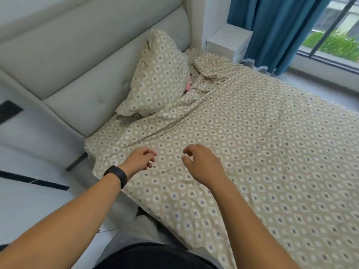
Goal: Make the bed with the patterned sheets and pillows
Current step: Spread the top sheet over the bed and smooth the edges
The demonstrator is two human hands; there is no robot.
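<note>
A beige sheet (262, 152) with a diamond pattern covers the bed, creased near the head end. One pillow (161, 76) in the same pattern leans upright against the padded headboard (77, 61). A second patterned pillow (211, 66) lies flat in the far corner, partly under folds. Something pink (188, 86) peeks out between the pillows. My left hand (140, 160) hovers over the sheet's near corner, fingers loosely curled, holding nothing. My right hand (202, 162) hangs beside it above the sheet, fingers relaxed and empty. A black band sits on my left wrist.
A white bedside cabinet (229, 40) stands beyond the far corner of the bed. Blue curtains (275, 30) hang by a large window (334, 37) at the right. Pale floor with dark stripes (35, 181) runs along the left of the bed.
</note>
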